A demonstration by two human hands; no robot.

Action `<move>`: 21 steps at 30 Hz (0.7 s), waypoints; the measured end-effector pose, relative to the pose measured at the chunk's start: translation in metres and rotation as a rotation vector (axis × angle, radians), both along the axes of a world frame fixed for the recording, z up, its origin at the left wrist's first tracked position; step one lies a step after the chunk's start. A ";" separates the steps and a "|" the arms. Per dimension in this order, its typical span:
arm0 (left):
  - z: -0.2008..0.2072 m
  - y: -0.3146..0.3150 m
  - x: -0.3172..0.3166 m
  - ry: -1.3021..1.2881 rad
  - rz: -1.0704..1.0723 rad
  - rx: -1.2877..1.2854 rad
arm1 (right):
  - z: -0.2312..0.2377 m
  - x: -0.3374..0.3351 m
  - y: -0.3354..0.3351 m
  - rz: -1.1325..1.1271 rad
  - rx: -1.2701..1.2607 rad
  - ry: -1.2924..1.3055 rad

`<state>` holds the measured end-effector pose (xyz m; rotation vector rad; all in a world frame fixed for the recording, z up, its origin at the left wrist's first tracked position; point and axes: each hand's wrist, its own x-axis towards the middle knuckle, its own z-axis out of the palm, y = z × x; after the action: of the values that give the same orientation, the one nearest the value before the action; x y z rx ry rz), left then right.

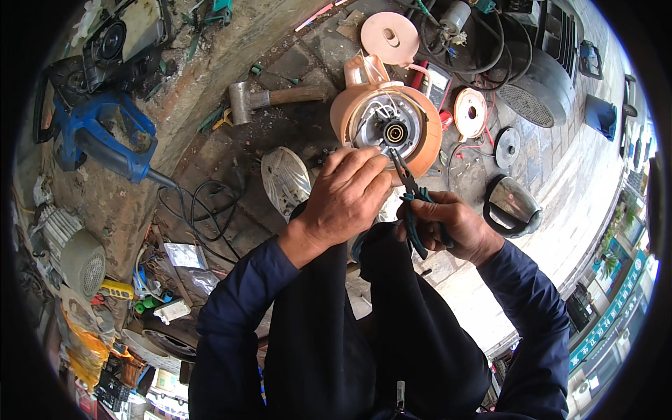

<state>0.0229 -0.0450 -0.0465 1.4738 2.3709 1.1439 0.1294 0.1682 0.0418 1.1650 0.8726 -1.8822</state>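
Note:
A pink electric kettle [341,115] stands upside down before me, its underside uncovered. Inside it show a metal plate, a black round connector [394,132] and white wires. My right hand [455,227] grips needle-nose pliers [413,183] with dark green handles. The pliers' jaws reach to the metal plate, just below the connector. My left hand [343,199] lies at the kettle's near rim with its fingers bent together. Its fingertips meet beside the pliers' tip; whatever they pinch is hidden.
Left of the kettle lies a hammer [241,103]. A pink disc [390,38], a pink ring-shaped cover [470,113], a red-and-black meter [439,82] and a grey disc [507,147] lie beyond and right. A corded blue power tool [105,133] rests on the left ledge.

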 end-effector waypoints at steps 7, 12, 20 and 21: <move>0.000 0.000 0.000 -0.003 0.000 -0.002 | 0.002 -0.004 0.008 0.058 0.025 -0.004; 0.000 -0.001 0.001 -0.004 0.006 0.008 | 0.014 -0.039 0.026 0.548 0.282 -0.087; -0.001 0.003 0.003 0.005 -0.007 0.001 | 0.046 -0.123 0.031 1.777 0.785 0.542; -0.002 0.003 0.004 0.006 -0.011 -0.004 | 0.051 -0.123 0.025 1.849 0.950 0.833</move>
<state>0.0265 -0.0415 -0.0481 1.4897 2.3644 1.1334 0.0065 0.1930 0.0928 -0.3983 2.2325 -0.1650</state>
